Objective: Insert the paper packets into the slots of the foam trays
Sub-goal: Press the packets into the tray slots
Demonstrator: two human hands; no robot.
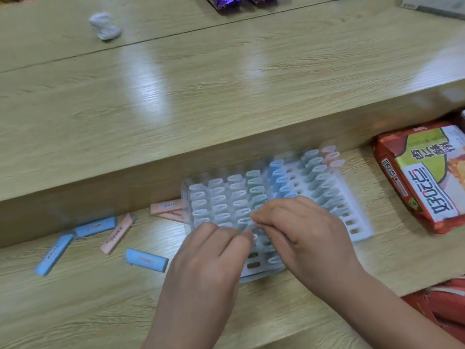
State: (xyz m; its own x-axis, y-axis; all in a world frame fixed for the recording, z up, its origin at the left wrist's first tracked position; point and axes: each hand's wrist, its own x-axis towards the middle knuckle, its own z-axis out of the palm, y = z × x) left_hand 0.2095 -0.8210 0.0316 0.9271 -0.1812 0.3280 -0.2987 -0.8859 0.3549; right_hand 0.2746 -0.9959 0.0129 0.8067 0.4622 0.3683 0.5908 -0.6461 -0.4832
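a pale wooden desk (226, 102) steps down to a lower shelf, where the work happens. on the shelf sit two white foam trays (357, 222) side by side, touching, most slots already filled with upright paper packets (224, 197) in blue, green and pink; a few slots at the near edges are open. a red snack bag (415, 182) lies to the right. both hands meet over the near middle of the trays: the left hand (214, 250) and right hand (302, 230) have fingertips pinched together, likely seating a packet, though blur hides whether anything is held. loose packets (146, 259) wait left of the trays, within easy reach. a crumpled white wad (104, 26) sits far back.
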